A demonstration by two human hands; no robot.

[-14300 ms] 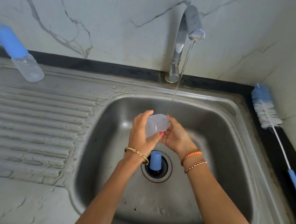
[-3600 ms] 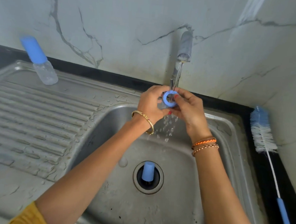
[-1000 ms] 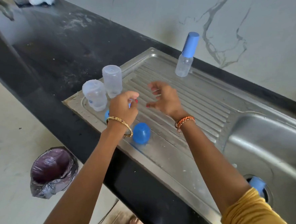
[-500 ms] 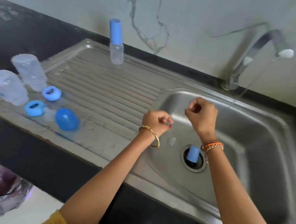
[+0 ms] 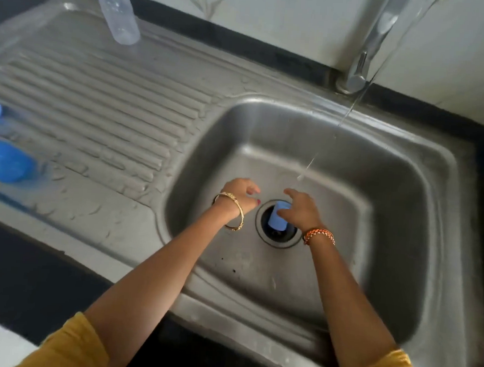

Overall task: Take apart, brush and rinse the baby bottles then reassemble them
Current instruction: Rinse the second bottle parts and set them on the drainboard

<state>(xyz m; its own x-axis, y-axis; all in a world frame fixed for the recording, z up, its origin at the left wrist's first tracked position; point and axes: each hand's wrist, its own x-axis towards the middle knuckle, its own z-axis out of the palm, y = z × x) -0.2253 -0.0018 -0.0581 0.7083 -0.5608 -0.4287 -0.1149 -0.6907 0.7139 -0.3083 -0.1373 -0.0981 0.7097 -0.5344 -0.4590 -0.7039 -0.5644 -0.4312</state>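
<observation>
From the head view we see both hands down in the sink (image 5: pixel 403 154). The right hand (image 5: pixel 300 209) curls its fingers round the blue cap (image 5: pixel 277 219) standing in the drain (image 5: pixel 277 237). The left hand (image 5: pixel 238 193) hangs just beside it, fingers loosely curled, holding nothing. Water (image 5: pixel 352 108) runs from the tap (image 5: pixel 367 48) into the basin behind the hands. On the drainboard (image 5: pixel 104 93) we find a capped bottle (image 5: pixel 118 14) near the wall and a blue dome cap (image 5: pixel 3 161) at the left edge.

Right hand (image 5: pixel 300 210) on blue cap (image 5: pixel 277 219)
</observation>
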